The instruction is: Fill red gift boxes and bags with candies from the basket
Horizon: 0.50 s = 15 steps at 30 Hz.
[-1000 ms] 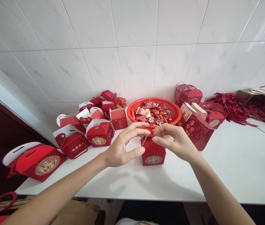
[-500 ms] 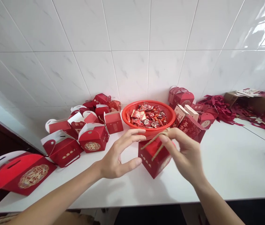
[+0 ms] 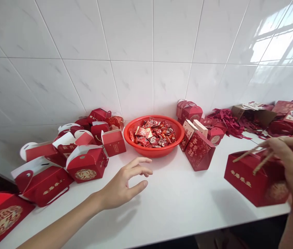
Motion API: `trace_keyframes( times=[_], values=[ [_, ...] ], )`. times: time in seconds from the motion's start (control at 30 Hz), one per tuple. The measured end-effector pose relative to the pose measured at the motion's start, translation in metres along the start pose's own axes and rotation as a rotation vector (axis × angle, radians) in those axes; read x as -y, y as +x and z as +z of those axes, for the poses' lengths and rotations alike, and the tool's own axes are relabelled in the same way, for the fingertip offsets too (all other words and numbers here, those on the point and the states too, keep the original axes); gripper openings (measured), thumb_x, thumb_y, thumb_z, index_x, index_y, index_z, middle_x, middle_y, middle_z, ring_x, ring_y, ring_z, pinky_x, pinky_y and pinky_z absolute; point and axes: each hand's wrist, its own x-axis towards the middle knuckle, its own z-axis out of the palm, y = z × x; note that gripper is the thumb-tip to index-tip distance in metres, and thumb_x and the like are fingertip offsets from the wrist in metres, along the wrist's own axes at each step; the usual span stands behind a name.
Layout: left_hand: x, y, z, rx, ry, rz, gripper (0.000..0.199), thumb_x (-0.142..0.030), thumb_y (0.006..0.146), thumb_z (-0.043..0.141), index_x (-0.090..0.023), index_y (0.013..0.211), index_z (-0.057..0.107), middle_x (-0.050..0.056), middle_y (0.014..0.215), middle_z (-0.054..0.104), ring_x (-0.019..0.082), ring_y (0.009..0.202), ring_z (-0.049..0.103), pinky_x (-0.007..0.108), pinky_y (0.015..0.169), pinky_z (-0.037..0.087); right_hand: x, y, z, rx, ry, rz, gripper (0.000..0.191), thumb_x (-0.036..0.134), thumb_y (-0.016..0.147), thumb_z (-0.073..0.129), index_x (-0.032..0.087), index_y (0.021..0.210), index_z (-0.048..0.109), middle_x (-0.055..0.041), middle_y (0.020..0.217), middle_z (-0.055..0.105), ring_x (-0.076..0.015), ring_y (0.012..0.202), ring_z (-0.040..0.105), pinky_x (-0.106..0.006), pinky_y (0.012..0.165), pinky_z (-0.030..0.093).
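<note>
My right hand (image 3: 289, 155) grips a red gift box (image 3: 247, 180) by its twisted cord handle (image 3: 263, 162), at the right of the table. The box hangs tilted over the white surface, with gold lettering on one side and a round gold emblem on the end. Over the middle of the table, my left hand (image 3: 123, 185) is held with its fingers apart and nothing in them. In front of that hand stands a red plastic basket (image 3: 154, 152), filled with small wrapped candies (image 3: 154, 133).
Several open red boxes (image 3: 86, 169) crowd the left side. Right of the basket stand closed boxes (image 3: 199, 152). Dark red ribbons (image 3: 224, 121) and a cardboard box (image 3: 255, 116) lie along the tiled wall (image 3: 133, 86). The white table's front edge (image 3: 177, 235) runs below.
My right hand has carried the red gift box by its cord from in front of the basket to the right. My left hand stays open near the middle. The view has shifted right.
</note>
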Motion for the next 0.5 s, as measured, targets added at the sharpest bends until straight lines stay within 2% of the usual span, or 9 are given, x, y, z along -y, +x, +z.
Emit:
trace_keyframes(
  times=[0.13,0.2,0.27,0.37,0.5],
  values=[
    [0.001,0.000,0.001,0.018,-0.005,-0.012,0.019,-0.029,0.095,0.055,-0.022,0.107,0.069,0.010,0.138,0.053,0.017,0.096,0.065,0.034,0.093,0.054,-0.029,0.029,0.028,0.203,0.060,0.109,0.022,0.041,0.067,0.076,0.019,0.068,0.071,-0.0032,0.067,0.067,-0.0178,0.066,0.058,-0.032,0.064,0.044],
    [0.000,0.000,0.001,0.015,-0.011,-0.023,0.019,-0.029,0.095,0.056,-0.021,0.106,0.069,0.010,0.137,0.054,0.016,0.095,0.065,0.034,0.093,0.054,-0.043,0.039,0.047,0.228,0.094,0.199,0.014,0.031,0.065,0.075,0.018,0.063,0.070,-0.0023,0.063,0.066,-0.0162,0.063,0.056,-0.031,0.064,0.043],
    [0.000,0.000,0.000,0.009,-0.013,-0.032,0.019,-0.029,0.094,0.056,-0.021,0.105,0.069,0.010,0.136,0.054,0.016,0.094,0.065,0.034,0.093,0.054,-0.057,0.044,0.067,0.194,0.096,0.267,0.009,0.023,0.066,0.073,0.017,0.062,0.068,-0.0007,0.058,0.062,-0.0145,0.059,0.053,-0.030,0.062,0.041],
    [0.000,0.000,0.000,0.001,-0.012,-0.041,0.018,-0.029,0.094,0.056,-0.020,0.104,0.069,0.011,0.136,0.055,0.016,0.093,0.065,0.035,0.093,0.054,-0.072,0.047,0.093,0.103,0.100,0.297,0.009,0.020,0.070,0.068,0.017,0.062,0.065,0.0014,0.056,0.058,-0.0134,0.056,0.048,-0.029,0.060,0.038],
    [0.001,0.000,0.000,0.003,-0.013,-0.052,0.018,-0.028,0.093,0.056,-0.019,0.103,0.069,0.011,0.136,0.055,0.017,0.094,0.066,0.036,0.094,0.054,-0.075,0.043,0.117,0.005,0.090,0.321,0.010,0.021,0.072,0.063,0.018,0.063,0.060,0.0022,0.057,0.055,-0.0135,0.056,0.047,-0.030,0.062,0.040]
  ],
)
